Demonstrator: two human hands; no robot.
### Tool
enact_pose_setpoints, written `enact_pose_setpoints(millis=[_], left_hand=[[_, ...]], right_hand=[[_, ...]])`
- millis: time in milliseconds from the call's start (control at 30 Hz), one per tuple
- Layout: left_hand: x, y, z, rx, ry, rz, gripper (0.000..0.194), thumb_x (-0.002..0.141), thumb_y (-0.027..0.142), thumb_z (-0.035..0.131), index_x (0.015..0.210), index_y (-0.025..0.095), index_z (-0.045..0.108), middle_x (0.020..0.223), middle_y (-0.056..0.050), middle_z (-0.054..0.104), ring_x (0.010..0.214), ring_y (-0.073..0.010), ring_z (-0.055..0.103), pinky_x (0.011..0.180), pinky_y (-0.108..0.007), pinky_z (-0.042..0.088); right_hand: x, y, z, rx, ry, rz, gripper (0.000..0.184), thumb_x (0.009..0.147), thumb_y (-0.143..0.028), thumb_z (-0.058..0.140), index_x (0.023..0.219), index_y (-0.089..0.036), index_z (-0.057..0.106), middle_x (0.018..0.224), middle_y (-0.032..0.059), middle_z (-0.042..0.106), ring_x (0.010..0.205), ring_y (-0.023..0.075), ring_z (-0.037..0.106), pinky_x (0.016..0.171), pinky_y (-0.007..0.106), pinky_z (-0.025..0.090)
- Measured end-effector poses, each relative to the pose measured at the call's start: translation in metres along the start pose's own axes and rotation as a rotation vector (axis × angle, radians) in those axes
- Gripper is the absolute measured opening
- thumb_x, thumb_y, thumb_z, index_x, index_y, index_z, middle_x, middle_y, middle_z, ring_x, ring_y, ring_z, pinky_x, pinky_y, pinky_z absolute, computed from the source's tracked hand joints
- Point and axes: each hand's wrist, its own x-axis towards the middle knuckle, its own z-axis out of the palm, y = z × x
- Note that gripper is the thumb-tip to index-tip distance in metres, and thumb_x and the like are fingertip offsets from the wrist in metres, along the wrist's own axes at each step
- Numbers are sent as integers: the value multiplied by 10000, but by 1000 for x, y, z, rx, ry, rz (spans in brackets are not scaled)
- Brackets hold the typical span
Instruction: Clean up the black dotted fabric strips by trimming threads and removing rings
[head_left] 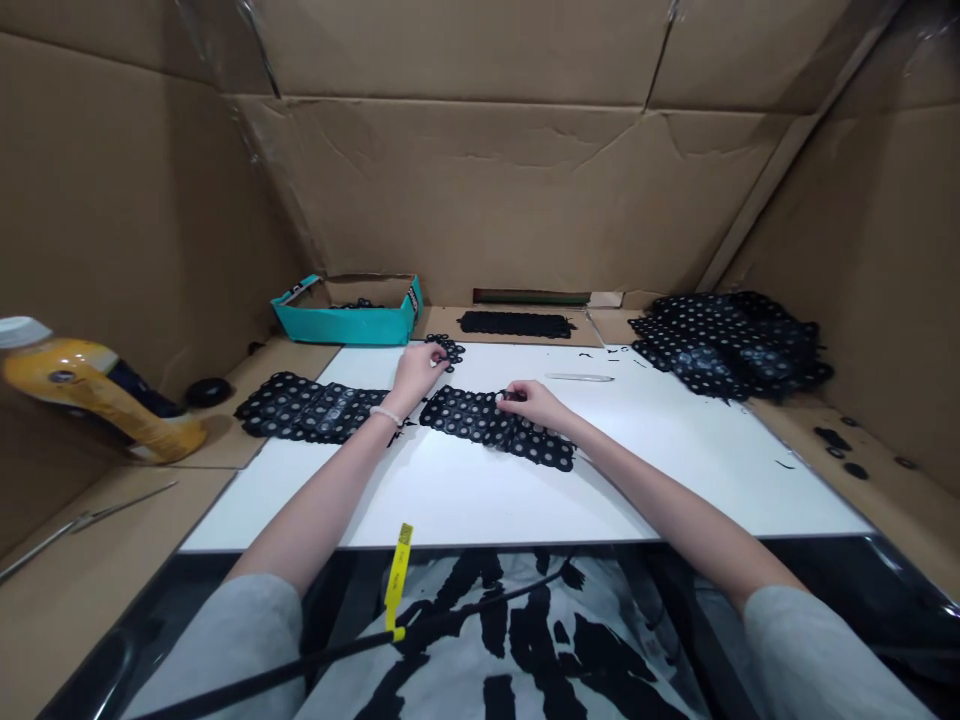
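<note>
Cardboard-lined booth seen from above, with a white board (465,510) lying on a cardboard-covered counter (825,440). Cardboard walls (487,200) rise on three sides.

The two hands are apart, both on the white board. The left hand (418,375), with a pale beaded bracelet (385,414) at the wrist, lies with its fingertips at a lace scrap (448,350), a small piece of black ring-patterned lace; whether they grip it cannot be told. The right hand (534,405) is pinched on the upper edge of the central lace strip (495,428), which lies flat on the board between the forearms.

Other items: a second lace strip (309,408) lies just left of the left wrist, at the board's edge. A pale flat blade (579,377) lies on the board beyond the right hand. A heap of lace (731,345) sits at the far right corner, and a folded lace strip (516,323) lies on the counter beyond the board. At the back left stands a teal box (345,325). A yellow bottle (97,398) lies tilted at far left beside a black disc (208,392), with tweezers (90,518) on the counter below. Black scraps (844,450) dot the counter at right. A yellow tag (397,575) and a black cable (337,650) hang across the person's patterned shirt (517,640).
</note>
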Motion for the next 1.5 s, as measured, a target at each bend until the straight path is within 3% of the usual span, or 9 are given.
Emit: enact_pose_setpoints(millis=[167, 300, 467, 700, 800, 1000, 1200, 1333, 1500], left_hand=[[-23, 54, -5, -217, -456, 359, 273, 773, 452, 684, 818, 184, 708, 790, -32, 698, 720, -170, 597, 665, -268, 428], [-37, 73, 3, -200, -462, 311, 327, 703, 482, 744, 795, 177, 667, 752, -16, 672, 676, -157, 575, 614, -261, 386], [-37, 70, 9, -304, -498, 193, 330, 700, 480, 734, 701, 170, 620, 663, 5, 630, 618, -140, 533, 578, -252, 365], [-28, 62, 8, -375, -585, 101, 233, 707, 397, 711, 791, 185, 758, 765, -33, 744, 717, -191, 641, 686, -285, 456], [-17, 45, 3, -354, -505, -21, 144, 679, 294, 714, 757, 188, 774, 791, -44, 762, 780, -225, 673, 757, -310, 491], [3, -6, -10, -128, 21, -296, 197, 765, 250, 647, 859, 156, 792, 937, -102, 765, 903, -259, 679, 834, -319, 491], [6, -19, -4, -125, 96, -350, 484, 787, 187, 584, 1261, 124, 664, 1042, -99, 752, 1005, -258, 663, 911, -310, 470], [2, 1, -3, -173, 13, -169, 416, 831, 244, 554, 1209, 133, 688, 1117, -99, 729, 1034, -248, 638, 951, -319, 452], [-12, 34, 9, -269, -407, 281, 353, 860, 419, 563, 1106, 225, 726, 1142, -62, 710, 1125, -251, 543, 1022, -348, 391]], right_hand=[[-1, -3, -2, 158, -27, 25, 285, 675, -439, 706, 723, -167, 636, 693, -3, 629, 698, 154, 536, 706, 284, 388], [-5, -6, 0, 252, -46, 11, 302, 691, -459, 702, 743, -164, 665, 704, 0, 649, 710, 158, 544, 706, 281, 384], [-4, -4, 2, 320, -77, 22, 278, 666, -402, 735, 797, -161, 690, 792, 20, 697, 786, 175, 590, 782, 294, 410], [-1, 3, 1, 255, -52, -7, 217, 682, -346, 695, 777, -172, 606, 752, 4, 677, 780, 167, 598, 801, 299, 429], [0, 2, 1, 130, -58, -27, 170, 690, -318, 679, 740, -174, 606, 733, 0, 656, 754, 163, 585, 783, 299, 433], [-2, 1, -1, 85, -104, -29, 170, 687, -320, 683, 687, -183, 582, 760, 11, 670, 763, 172, 593, 781, 305, 438], [-4, 0, -2, 96, -108, -24, 183, 683, -330, 684, 700, -182, 577, 791, 20, 679, 779, 179, 607, 789, 311, 441], [-5, -1, 0, 143, -106, -29, 120, 723, -276, 645, 783, -188, 588, 811, 16, 693, 835, 184, 643, 854, 325, 449], [-4, 2, -1, 213, -96, -94, 156, 738, -298, 648, 824, -194, 571, 850, 18, 712, 887, 203, 667, 844, 328, 466]])
